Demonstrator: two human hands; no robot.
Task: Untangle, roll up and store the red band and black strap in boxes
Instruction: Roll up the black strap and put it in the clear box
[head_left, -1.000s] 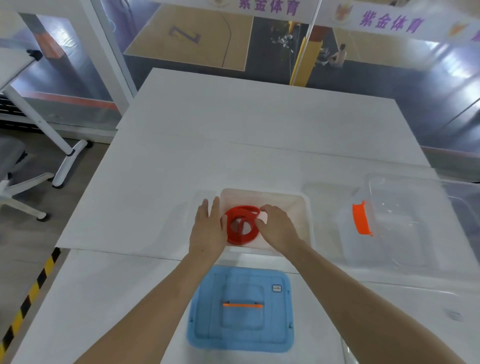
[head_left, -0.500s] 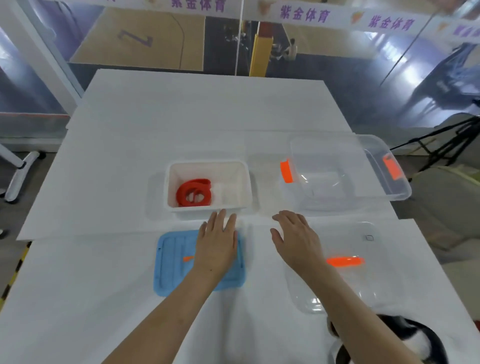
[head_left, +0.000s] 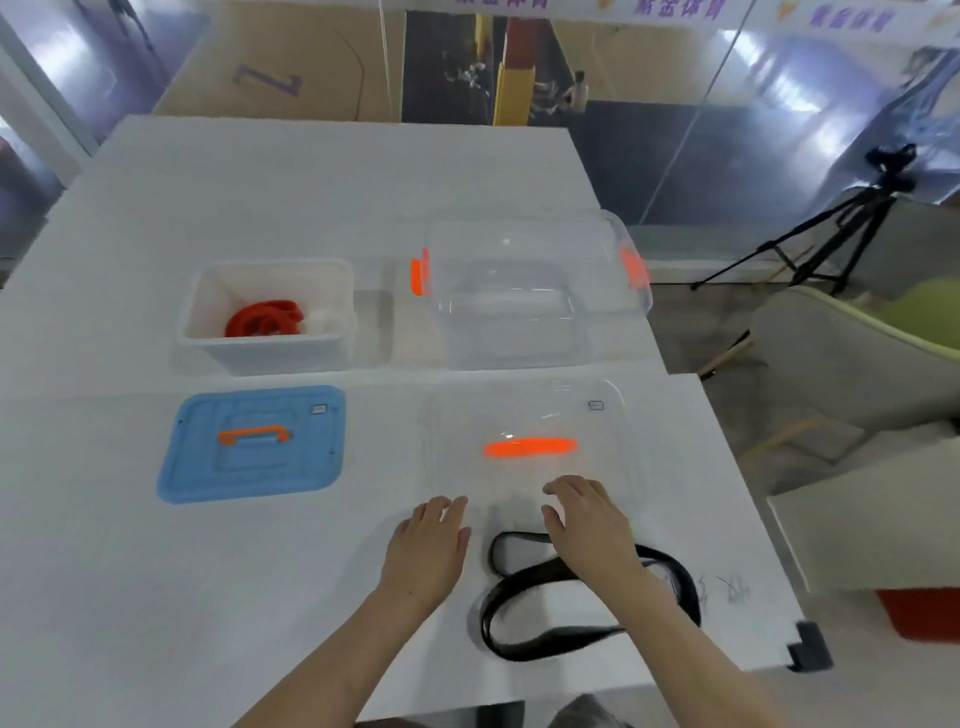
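The red band (head_left: 264, 318) lies rolled up inside the white box (head_left: 270, 353) at the left. A black strap (head_left: 524, 577) lies in loose loops on the white table near its front edge. My right hand (head_left: 589, 525) hovers over the strap's far loop, fingers relaxed and holding nothing. My left hand (head_left: 428, 545) is flat beside the strap on its left, fingers straight, apart from it. A clear box (head_left: 519, 343) with orange latches stands empty to the right of the white box.
A blue lid (head_left: 249, 467) with an orange handle lies in front of the white box. A clear lid (head_left: 597, 415) with an orange handle lies in front of the clear box. The table's right edge (head_left: 727, 467) is close; a tripod (head_left: 831, 228) and chairs stand beyond.
Both hands left the red band in the white box and drew back toward me and to the right, arriving at the black strap. The view swung right.
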